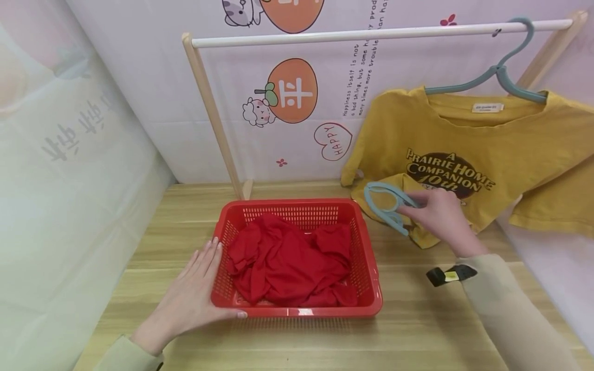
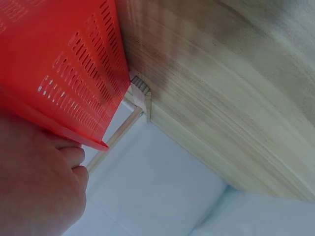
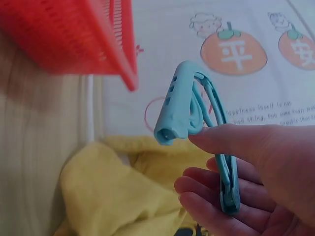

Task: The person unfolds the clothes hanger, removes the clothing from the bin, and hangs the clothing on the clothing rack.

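My right hand (image 1: 438,216) pinches a folded light blue clothes hanger (image 1: 387,206) between thumb and fingers, to the right of the red basket. In the right wrist view the hanger (image 3: 177,103) is bent double, its end lying over the fingers. Against the left side and front corner of the red plastic basket (image 1: 297,312) rests my left hand (image 1: 192,293), its fingers straight and its thumb along the front rim. Inside the basket lies a crumpled red cloth garment (image 1: 292,257). Behind my right hand hangs a yellow T-shirt (image 1: 464,134) on a second blue hanger (image 1: 501,64).
A rack with a white rail (image 1: 343,36) and wooden legs (image 1: 213,113) stands behind the basket. The basket sits on a wood-grain tabletop (image 1: 403,319). A printed white backdrop (image 1: 287,139) covers the back. The yellow shirt's lower part drapes near the basket's right side.
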